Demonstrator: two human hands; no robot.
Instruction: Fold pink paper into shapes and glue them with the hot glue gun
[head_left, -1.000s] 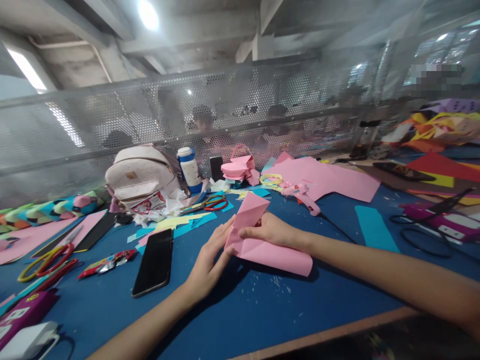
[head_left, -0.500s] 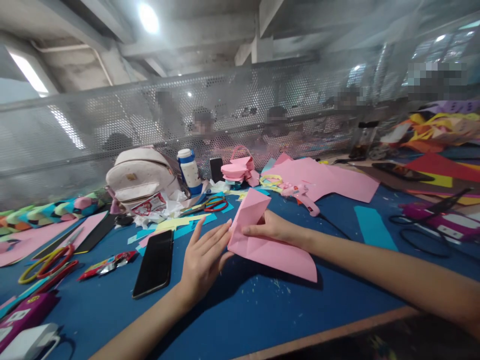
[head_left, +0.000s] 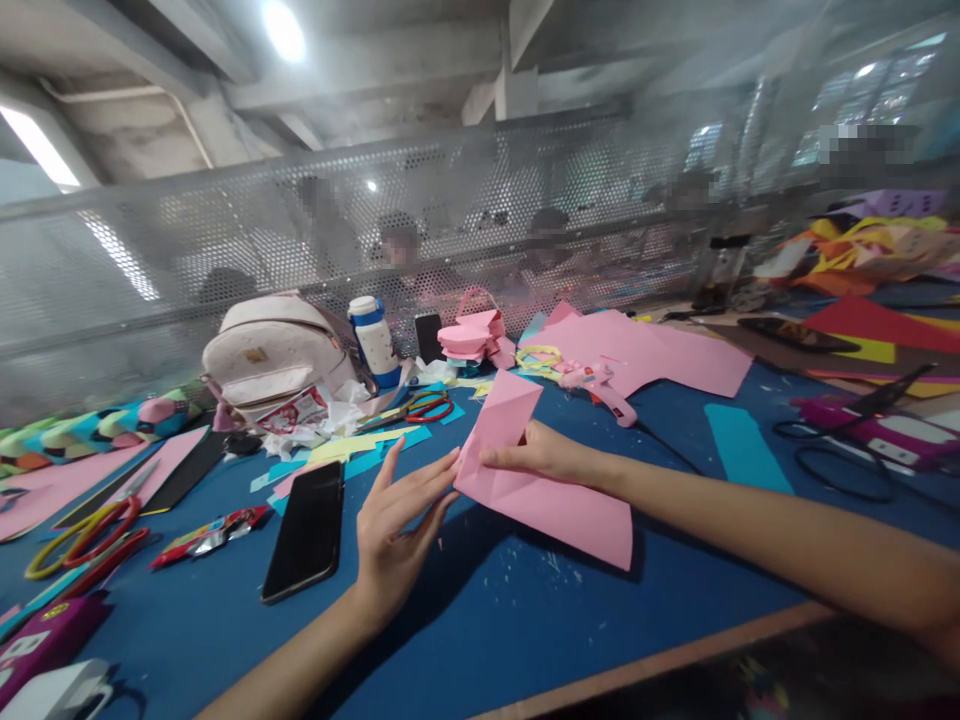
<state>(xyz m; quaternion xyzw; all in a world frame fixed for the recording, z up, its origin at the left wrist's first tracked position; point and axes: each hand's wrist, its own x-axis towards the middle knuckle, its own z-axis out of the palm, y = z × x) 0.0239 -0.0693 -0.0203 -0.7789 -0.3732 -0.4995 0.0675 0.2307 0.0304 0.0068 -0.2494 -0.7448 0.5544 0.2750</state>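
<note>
1. Clearly the work centres on a folded sheet of pink paper (head_left: 559, 516), which sits to the right of the black phone (head_left: 304, 530), over the blue surface (head_left: 517, 640); one flap of it stands up, and the lower part spreads away from the phone.

2. The grip of the right hand (head_left: 551, 455) is closed on that sheet: thumb on the near face, the other fingers going out of sight behind the flap.

3. The left hand (head_left: 401, 535), between the phone and the sheet, has a loose, unclosed grip, its fingers stretched out and their tips at the paper's left edge; whether they press there, I can't tell.

4. My guess is that a fold is being lined up or creased. If so, the next move calls for a steady pinch on the right, with the left fingertips running along the edge to get a straight crease.

5. Beyond the phone, well off to its right, lies a pink glue gun (head_left: 600, 388); just left of the phone is a red wrapper (head_left: 210, 535).
</note>
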